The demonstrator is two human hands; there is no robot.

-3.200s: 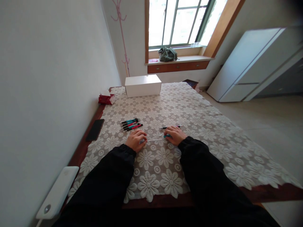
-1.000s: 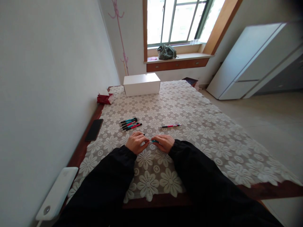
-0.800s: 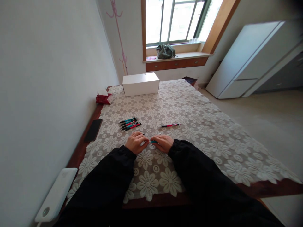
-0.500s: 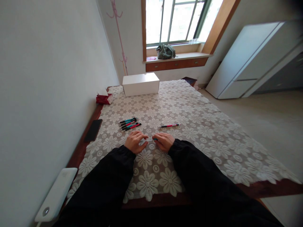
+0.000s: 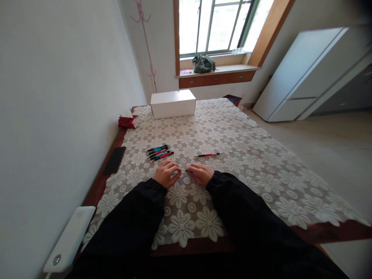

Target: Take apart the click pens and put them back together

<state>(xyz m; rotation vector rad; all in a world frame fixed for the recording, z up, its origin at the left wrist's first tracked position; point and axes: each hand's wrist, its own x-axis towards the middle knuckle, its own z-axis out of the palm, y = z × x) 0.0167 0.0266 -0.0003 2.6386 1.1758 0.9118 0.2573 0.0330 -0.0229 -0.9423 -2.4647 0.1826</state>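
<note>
Over the near part of the table, my left hand (image 5: 167, 173) pinches the left end of a thin pale rod (image 5: 183, 172), which looks like a pen refill. Facing it, my right hand (image 5: 201, 174) is closed on a teal pen barrel (image 5: 188, 171), mostly hidden by the fingers. The rod spans the narrow gap to the barrel; whether it reaches inside I cannot tell. Just beyond my left hand, several teal, red and black pens (image 5: 159, 152) lie side by side. Beyond my right hand, a single red and black pen (image 5: 209, 154) lies on the cloth.
A flowered lace tablecloth (image 5: 244, 164) covers the table. At its far end stands a white box (image 5: 173, 104). Along the wall on the left are a black phone (image 5: 115, 160), a red tissue pack (image 5: 128, 121) and a white power strip (image 5: 69, 239).
The gap between my hands has narrowed, and less of the pale rod shows. My left fingertips now pinch together at its end. The pens on the table have stayed put.
</note>
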